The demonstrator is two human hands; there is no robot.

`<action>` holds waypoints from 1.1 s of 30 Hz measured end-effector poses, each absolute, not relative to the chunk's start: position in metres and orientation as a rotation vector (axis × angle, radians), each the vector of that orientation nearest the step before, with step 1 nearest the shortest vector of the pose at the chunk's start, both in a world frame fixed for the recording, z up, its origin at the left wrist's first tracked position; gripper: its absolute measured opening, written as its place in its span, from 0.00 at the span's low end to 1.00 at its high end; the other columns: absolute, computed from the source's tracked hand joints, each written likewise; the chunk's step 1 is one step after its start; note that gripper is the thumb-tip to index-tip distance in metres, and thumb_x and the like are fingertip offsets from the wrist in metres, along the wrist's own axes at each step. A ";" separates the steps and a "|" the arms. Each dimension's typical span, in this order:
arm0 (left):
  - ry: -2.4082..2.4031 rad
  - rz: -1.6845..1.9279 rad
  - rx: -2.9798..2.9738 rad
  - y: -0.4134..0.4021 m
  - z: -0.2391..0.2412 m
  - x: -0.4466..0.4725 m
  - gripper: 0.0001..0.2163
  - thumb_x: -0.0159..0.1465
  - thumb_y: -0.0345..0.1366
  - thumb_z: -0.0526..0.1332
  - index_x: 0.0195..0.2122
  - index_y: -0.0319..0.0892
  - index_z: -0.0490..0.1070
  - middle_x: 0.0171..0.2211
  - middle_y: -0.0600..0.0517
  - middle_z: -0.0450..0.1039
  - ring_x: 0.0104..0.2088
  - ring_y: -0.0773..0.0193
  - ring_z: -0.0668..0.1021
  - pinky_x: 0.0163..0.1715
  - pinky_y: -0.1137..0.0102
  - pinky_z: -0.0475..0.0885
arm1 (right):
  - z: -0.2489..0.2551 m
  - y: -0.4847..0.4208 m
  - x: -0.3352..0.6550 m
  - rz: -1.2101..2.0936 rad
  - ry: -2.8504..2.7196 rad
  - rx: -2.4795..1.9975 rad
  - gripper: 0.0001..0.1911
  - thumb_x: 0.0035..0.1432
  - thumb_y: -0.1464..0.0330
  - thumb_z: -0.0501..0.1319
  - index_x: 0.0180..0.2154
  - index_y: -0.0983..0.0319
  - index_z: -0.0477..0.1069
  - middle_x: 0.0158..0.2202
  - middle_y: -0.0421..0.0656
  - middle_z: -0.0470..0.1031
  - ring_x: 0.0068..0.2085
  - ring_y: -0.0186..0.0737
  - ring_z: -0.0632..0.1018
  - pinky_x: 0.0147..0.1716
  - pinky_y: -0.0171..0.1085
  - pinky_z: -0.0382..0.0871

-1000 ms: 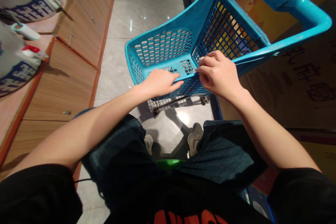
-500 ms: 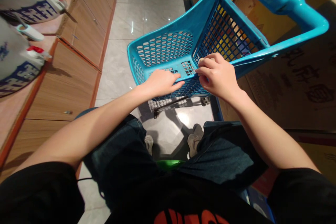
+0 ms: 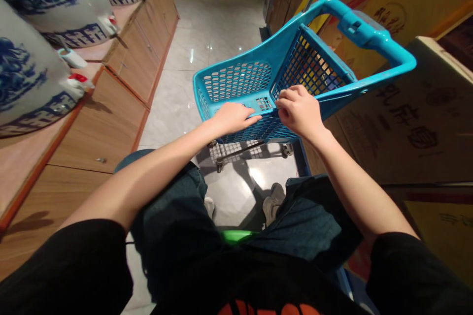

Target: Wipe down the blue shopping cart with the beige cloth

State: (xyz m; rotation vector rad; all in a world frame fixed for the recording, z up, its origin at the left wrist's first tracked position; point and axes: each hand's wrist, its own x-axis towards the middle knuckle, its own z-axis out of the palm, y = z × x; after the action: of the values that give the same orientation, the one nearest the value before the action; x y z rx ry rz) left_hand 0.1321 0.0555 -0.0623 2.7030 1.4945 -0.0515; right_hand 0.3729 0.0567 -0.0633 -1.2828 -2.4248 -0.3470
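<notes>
A blue plastic shopping cart [image 3: 236,64] with lattice walls stands in front of me, its looped handle [image 3: 373,44] up at the right. My left hand [image 3: 234,117] lies over the near rim, thumb on the outer side and fingers reaching inward, partly hidden. Farther right on that same rim, my right hand [image 3: 300,110] is closed, its fingers curled over the edge near the blue grid flap [image 3: 314,64]. Between my hands shows a bit of the basket's floor [image 3: 263,103]. I make out no goods in the basket.
On the left, large blue-and-white ceramic jars [image 3: 25,69] with red-handled taps stand on wooden cabinets [image 3: 99,128]. Stacked cartons [image 3: 417,123] crowd the right side. Grey floor tiles [image 3: 177,34] run ahead. A green seat edge [image 3: 236,236] shows between my legs.
The view has tilted up slightly, so more of the jars and far floor shows. In the picture, the cart's handle has shifted left and down. Both hands remain on the rim.
</notes>
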 end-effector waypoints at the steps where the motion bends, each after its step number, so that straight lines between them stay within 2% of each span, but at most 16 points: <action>1: 1.502 -0.049 2.701 0.055 -0.062 0.132 0.29 0.79 0.55 0.47 0.53 0.43 0.85 0.47 0.42 0.87 0.49 0.47 0.86 0.42 0.64 0.72 | -0.062 0.059 0.379 -0.360 -2.369 -1.344 0.14 0.67 0.73 0.58 0.41 0.59 0.84 0.47 0.51 0.83 0.55 0.57 0.74 0.48 0.52 0.75; 5: 1.534 -0.004 2.688 0.051 -0.061 0.135 0.29 0.79 0.55 0.48 0.50 0.42 0.86 0.46 0.41 0.87 0.48 0.47 0.87 0.41 0.64 0.71 | -0.068 0.054 0.380 -0.403 -2.258 -1.393 0.16 0.65 0.75 0.57 0.43 0.59 0.84 0.49 0.51 0.82 0.56 0.57 0.74 0.48 0.51 0.75; 9: 1.552 0.002 2.701 0.042 -0.060 0.136 0.28 0.79 0.54 0.49 0.50 0.42 0.86 0.46 0.41 0.87 0.48 0.47 0.87 0.40 0.65 0.71 | -0.083 0.033 0.359 -0.442 -2.298 -1.221 0.18 0.64 0.77 0.58 0.47 0.60 0.84 0.50 0.49 0.83 0.60 0.55 0.74 0.57 0.50 0.75; 13: 1.569 0.002 2.713 0.031 -0.062 0.133 0.28 0.79 0.54 0.49 0.50 0.42 0.86 0.46 0.40 0.87 0.49 0.46 0.87 0.40 0.64 0.70 | -0.086 0.022 0.362 -0.340 -2.336 -1.085 0.22 0.62 0.79 0.58 0.50 0.57 0.84 0.53 0.46 0.84 0.63 0.52 0.73 0.64 0.49 0.73; 21: 1.601 0.015 2.745 0.023 -0.065 0.128 0.29 0.79 0.55 0.48 0.50 0.44 0.86 0.46 0.41 0.87 0.48 0.48 0.87 0.39 0.65 0.70 | -0.076 0.027 0.412 -0.371 -1.942 -1.338 0.19 0.61 0.77 0.58 0.45 0.57 0.83 0.54 0.50 0.84 0.63 0.56 0.72 0.65 0.57 0.72; 24: 1.596 0.017 2.750 0.023 -0.063 0.129 0.29 0.78 0.55 0.48 0.49 0.44 0.86 0.45 0.41 0.88 0.47 0.48 0.87 0.39 0.65 0.71 | -0.086 0.019 0.392 -0.369 -1.997 -1.294 0.18 0.64 0.77 0.58 0.47 0.59 0.83 0.53 0.52 0.84 0.65 0.56 0.72 0.66 0.58 0.72; 30: 1.617 0.115 2.721 0.021 -0.063 0.128 0.27 0.77 0.55 0.51 0.48 0.44 0.87 0.44 0.40 0.88 0.46 0.48 0.87 0.39 0.65 0.71 | -0.094 0.013 0.359 -0.317 -2.255 -1.105 0.22 0.62 0.78 0.58 0.51 0.56 0.83 0.55 0.48 0.83 0.66 0.52 0.73 0.67 0.53 0.73; 33: 1.604 0.146 2.705 0.022 -0.063 0.128 0.26 0.77 0.55 0.52 0.47 0.45 0.87 0.43 0.41 0.88 0.46 0.48 0.87 0.40 0.65 0.72 | -0.086 0.021 0.376 -0.339 -2.150 -1.200 0.20 0.64 0.76 0.57 0.50 0.56 0.82 0.56 0.49 0.83 0.63 0.55 0.74 0.64 0.57 0.73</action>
State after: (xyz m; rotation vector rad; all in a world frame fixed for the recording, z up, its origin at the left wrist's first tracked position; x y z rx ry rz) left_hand 0.1281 0.0215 -0.0634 2.7051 1.6045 0.1461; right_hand 0.3761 0.0209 -0.0856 -1.2004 -2.1504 -0.3386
